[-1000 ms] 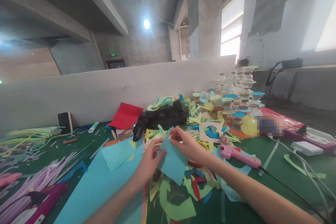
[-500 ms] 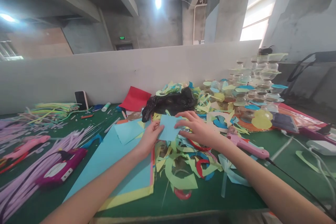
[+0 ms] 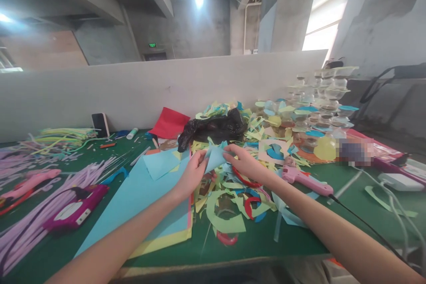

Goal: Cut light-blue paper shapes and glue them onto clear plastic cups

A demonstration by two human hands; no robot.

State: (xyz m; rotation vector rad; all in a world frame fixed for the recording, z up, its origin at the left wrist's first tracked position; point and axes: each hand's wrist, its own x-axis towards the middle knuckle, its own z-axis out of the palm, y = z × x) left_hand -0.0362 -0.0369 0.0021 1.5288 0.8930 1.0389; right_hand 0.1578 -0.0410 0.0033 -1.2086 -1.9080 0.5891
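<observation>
Both my hands hold one small light-blue paper piece (image 3: 214,158) above a heap of coloured paper scraps (image 3: 233,195). My left hand (image 3: 193,173) pinches its left edge with fingers closed. My right hand (image 3: 244,164) grips its right edge, thumb and fingers pressed on the paper. The piece looks bent or folded between them. Large light-blue sheets (image 3: 140,195) over a yellow sheet lie on the green table (image 3: 259,244) just left of my left hand.
A pink glue gun (image 3: 304,178) with a black cord lies right of my right hand. A black plastic bag (image 3: 213,128), red paper (image 3: 169,123) and stacked small glass jars (image 3: 313,111) stand behind. Purple strips, a magenta device (image 3: 76,208) and a phone (image 3: 100,124) are at left.
The blue piece was held flat and larger a second ago; now it is bent narrower between my fingers. My view shifted a little; both hands keep their grip.
</observation>
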